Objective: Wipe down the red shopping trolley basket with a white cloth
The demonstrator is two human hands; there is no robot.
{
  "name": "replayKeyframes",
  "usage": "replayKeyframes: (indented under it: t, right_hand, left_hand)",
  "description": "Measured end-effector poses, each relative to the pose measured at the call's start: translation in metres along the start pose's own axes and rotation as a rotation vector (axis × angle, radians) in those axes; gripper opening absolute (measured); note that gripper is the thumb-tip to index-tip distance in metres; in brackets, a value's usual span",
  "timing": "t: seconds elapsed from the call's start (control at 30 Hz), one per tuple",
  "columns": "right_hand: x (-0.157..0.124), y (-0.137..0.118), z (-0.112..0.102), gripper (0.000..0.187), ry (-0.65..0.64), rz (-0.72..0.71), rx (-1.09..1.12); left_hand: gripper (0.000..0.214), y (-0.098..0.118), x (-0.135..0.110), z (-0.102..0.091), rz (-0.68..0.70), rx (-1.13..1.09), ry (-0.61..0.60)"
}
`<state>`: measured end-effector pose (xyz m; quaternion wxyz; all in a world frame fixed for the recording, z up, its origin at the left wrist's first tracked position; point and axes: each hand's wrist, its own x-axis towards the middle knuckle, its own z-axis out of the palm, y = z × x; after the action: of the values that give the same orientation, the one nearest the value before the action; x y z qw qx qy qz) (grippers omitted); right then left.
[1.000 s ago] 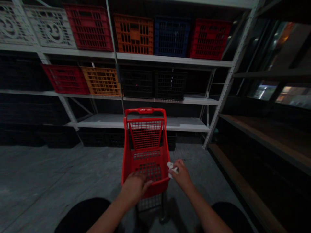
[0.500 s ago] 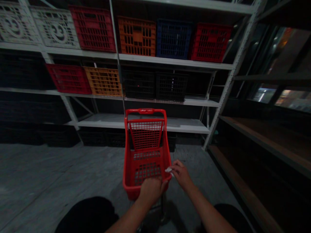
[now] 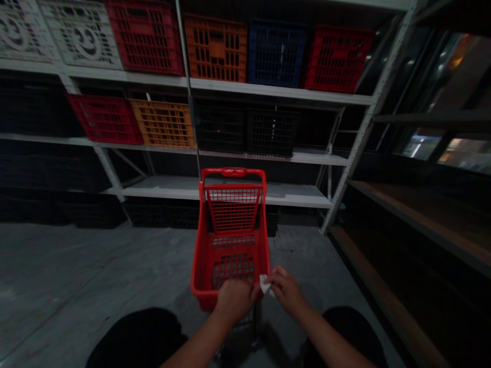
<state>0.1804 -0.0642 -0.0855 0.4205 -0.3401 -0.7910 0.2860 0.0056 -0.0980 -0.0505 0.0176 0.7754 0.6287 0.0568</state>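
The scrap [image 3: 264, 284], a small white piece of paper or cloth (too small for me to tell which), sits in my right hand [image 3: 287, 292]. That grip is a pinch: thumb and forefinger closed on it, with most of it poking out to the left. It hangs just outside the near right corner of the cart [image 3: 197, 255], level with the rim, in the narrow gap between my two hands.

My left hand [image 3: 235, 299] is just to the left of the scrap, close enough that I can't say whether the knuckles touch it. Its grip is clenched, fingers curled down over the cart's near rim. So the scrap lies to the right of the left hand and at the fingertips of the right. The right hand has it, and the left is the nearer one to the cart.

The cart is red plastic with mesh walls and nothing that I can see inside. Its long axis runs straight away from me, near rim under my left hand, the handle [image 3: 232, 173] upright at the far end. The opening is therefore ahead and to the left of the scrap.

Below the hands are my dark-clad knees [image 3: 138, 337], one on each side of the cart, over a grey concrete floor [image 3: 95, 266]. Beyond the handle stands a metal rack [image 3: 268, 94] loaded with crates: orange [image 3: 215, 48], blue [image 3: 276, 53] and red above, black [image 3: 245, 132] below. A wooden shelf [image 3: 422, 214] runs along the right.
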Motion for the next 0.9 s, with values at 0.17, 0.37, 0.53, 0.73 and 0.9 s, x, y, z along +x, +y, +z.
replayKeyframes:
  t: [0.17,0.37,0.53,0.73,0.9]
  right_hand:
    - [0.026,0.001,-0.007,0.022,-0.02,0.043,-0.025]
    - [0.065,0.01,-0.014,0.022,0.117,0.092,-0.171]
    - [0.072,0.011,-0.008,0.02,0.181,0.064,-0.26]
    - [0.06,0.003,0.006,0.02,0.227,0.007,-0.206]
    - [0.054,-0.007,0.013,0.015,0.264,-0.008,-0.199]
  left_hand:
    - [0.058,-0.003,-0.001,-0.003,0.01,0.003,-0.003]
    - [0.058,-0.009,-0.005,0.001,0.011,0.04,-0.016]
    - [0.054,-0.015,-0.011,-0.003,0.021,0.055,-0.031]
    - [0.056,-0.017,-0.013,-0.004,-0.004,0.041,-0.057]
    - [0.055,-0.019,-0.013,-0.003,0.001,0.038,-0.046]
